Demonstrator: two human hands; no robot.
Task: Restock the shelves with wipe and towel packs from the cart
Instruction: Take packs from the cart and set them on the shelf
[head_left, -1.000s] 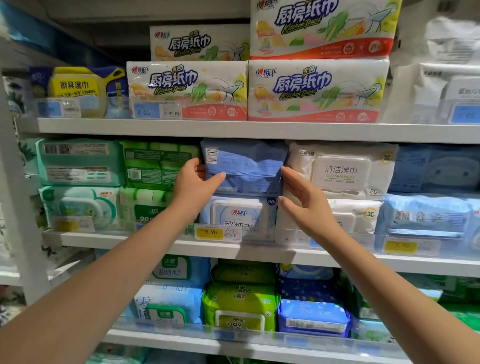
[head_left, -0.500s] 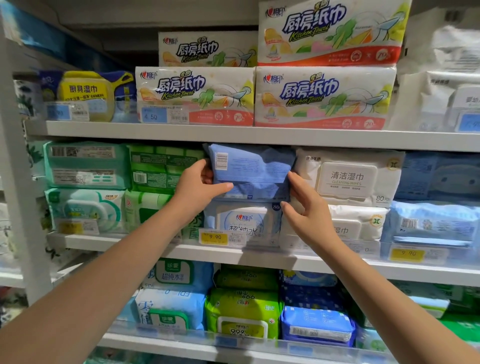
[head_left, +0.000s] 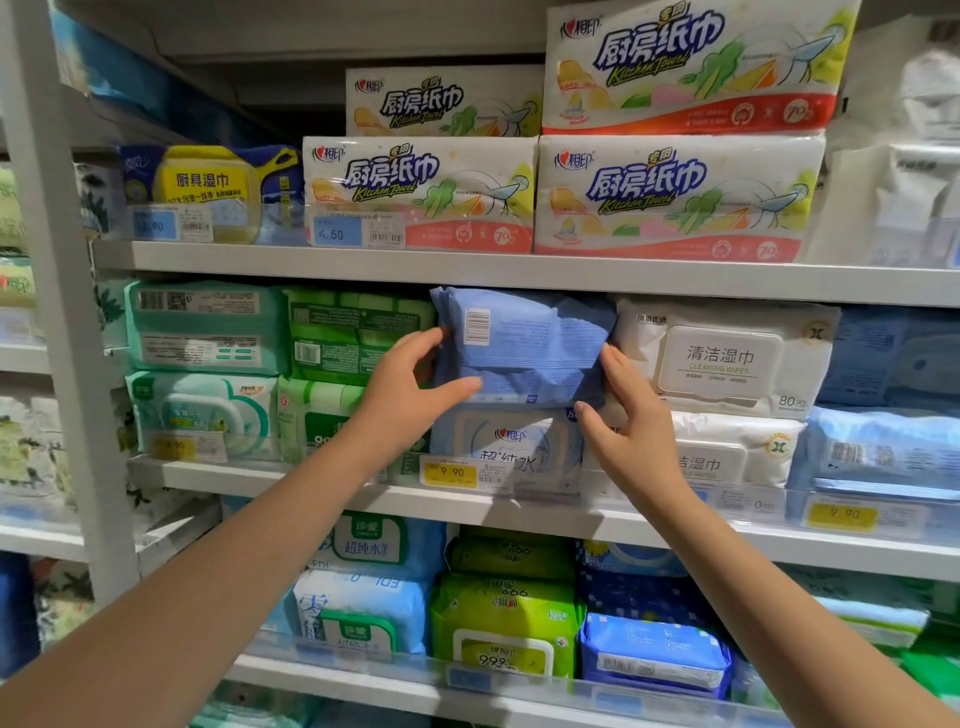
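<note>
Blue pack (head_left: 524, 348) barely shifts above price tag (head_left: 451, 473). Our left hand (head_left: 410, 395) still grips it; right hand (head_left: 628, 431) presses, fingers straight. We judge placement nearly done.

A blue wipe pack (head_left: 524, 348) sits atop another pack (head_left: 506, 447) on the middle shelf (head_left: 311, 483) — left hand (head_left: 410, 384) gripping its left edge, right hand (head_left: 634, 431) fingers (head_left: 618, 371) pressed against its right edge — between green pack (head_left: 353, 332) and white pack (head_left: 722, 358).

Both arms reach forward, left hand (head_left: 410, 387) pinching the pack (head_left: 524, 348) between thumb and fingers, right hand (head_left: 631, 423) touching its edge with near-straight fingers.
</note>
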